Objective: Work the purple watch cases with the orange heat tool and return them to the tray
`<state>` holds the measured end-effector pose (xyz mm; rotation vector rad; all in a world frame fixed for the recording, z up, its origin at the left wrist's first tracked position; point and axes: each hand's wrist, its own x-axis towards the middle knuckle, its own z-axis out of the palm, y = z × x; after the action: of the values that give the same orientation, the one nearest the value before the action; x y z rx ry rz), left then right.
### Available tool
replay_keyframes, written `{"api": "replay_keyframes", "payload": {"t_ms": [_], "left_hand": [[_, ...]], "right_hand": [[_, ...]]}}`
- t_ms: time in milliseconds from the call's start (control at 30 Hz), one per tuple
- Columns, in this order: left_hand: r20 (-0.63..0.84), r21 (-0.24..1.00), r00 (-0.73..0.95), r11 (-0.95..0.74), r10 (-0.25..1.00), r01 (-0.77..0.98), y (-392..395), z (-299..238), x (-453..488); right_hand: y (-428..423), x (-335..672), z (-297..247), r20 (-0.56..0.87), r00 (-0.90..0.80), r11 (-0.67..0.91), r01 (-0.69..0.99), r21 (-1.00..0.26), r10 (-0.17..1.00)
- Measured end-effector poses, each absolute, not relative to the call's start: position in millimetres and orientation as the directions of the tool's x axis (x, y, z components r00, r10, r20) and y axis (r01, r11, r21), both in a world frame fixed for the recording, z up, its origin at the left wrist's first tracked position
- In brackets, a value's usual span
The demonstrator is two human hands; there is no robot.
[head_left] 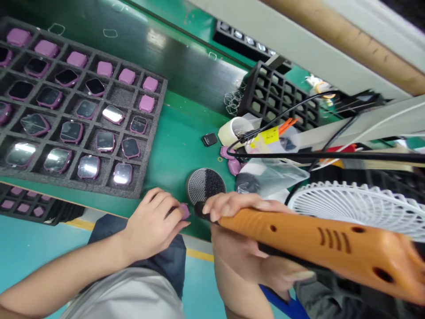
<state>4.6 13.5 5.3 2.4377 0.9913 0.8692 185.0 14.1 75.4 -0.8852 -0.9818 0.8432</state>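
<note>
My left hand (154, 223) is at the front edge of the green bench, its fingers closed on a small purple watch case (184, 211), most of which they cover. My right hand (237, 254) wraps around an orange electric screwdriver (299, 237), which lies nearly level with its black nose (201, 210) pointing left, close to the watch case. Whether the tip touches the case cannot be made out. Just beyond the nose sits a round perforated plate (195, 186), one half covered with tiny dark pieces that look like screws.
A grey foam tray (141, 188) of purple watches fills the left. Behind are a white cup (227, 133), loose purple cases (234, 166), a small black piece (209, 139) and a black compartment tray (254, 88). A white fan guard (358, 204) and black cables (332, 155) crowd the right.
</note>
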Motion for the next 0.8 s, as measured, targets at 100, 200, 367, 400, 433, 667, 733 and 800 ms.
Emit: {"api": "replay_keyframes", "payload": {"t_ms": [100, 200, 367, 400, 433, 667, 733, 800], "left_hand": [[0.379, 0.535, 0.597, -0.694, 0.707, 0.482, 14.1, 8.8, 1.8], [0.351, 0.547, 0.666, -0.722, 0.658, 0.423, 14.5, 9.3, -0.4], [0.365, 0.526, 0.644, -0.720, 0.672, 0.453, 15.1, 7.2, 2.1], [0.367, 0.521, 0.638, -0.718, 0.677, 0.462, 15.2, 7.6, 2.7], [0.365, 0.518, 0.637, -0.717, 0.679, 0.467, 15.4, 8.2, 3.0], [0.306, 0.550, 0.703, -0.722, 0.642, 0.419, 15.4, 11.9, -0.6], [0.311, 0.539, 0.703, -0.728, 0.640, 0.424, 15.0, 10.9, -0.6], [0.324, 0.522, 0.686, -0.728, 0.652, 0.445, 14.5, 9.4, 0.4]], "right_hand": [[19.9, 194.7, 76.6, 0.371, 0.424, 0.464, -0.138, -0.875, 0.826], [27.5, 199.8, 71.5, 0.391, 0.473, 0.500, -0.127, -0.857, 0.789], [31.3, 197.0, 62.7, 0.369, 0.481, 0.487, -0.144, -0.862, 0.795], [30.8, 196.0, 62.5, 0.365, 0.479, 0.483, -0.148, -0.863, 0.799], [30.2, 195.2, 62.8, 0.361, 0.477, 0.479, -0.150, -0.865, 0.802], [31.4, 192.7, 62.5, 0.352, 0.489, 0.470, -0.138, -0.872, 0.798], [31.2, 193.7, 61.5, 0.344, 0.497, 0.467, -0.144, -0.873, 0.797], [28.6, 195.2, 63.4, 0.332, 0.485, 0.455, -0.159, -0.876, 0.809]]}}
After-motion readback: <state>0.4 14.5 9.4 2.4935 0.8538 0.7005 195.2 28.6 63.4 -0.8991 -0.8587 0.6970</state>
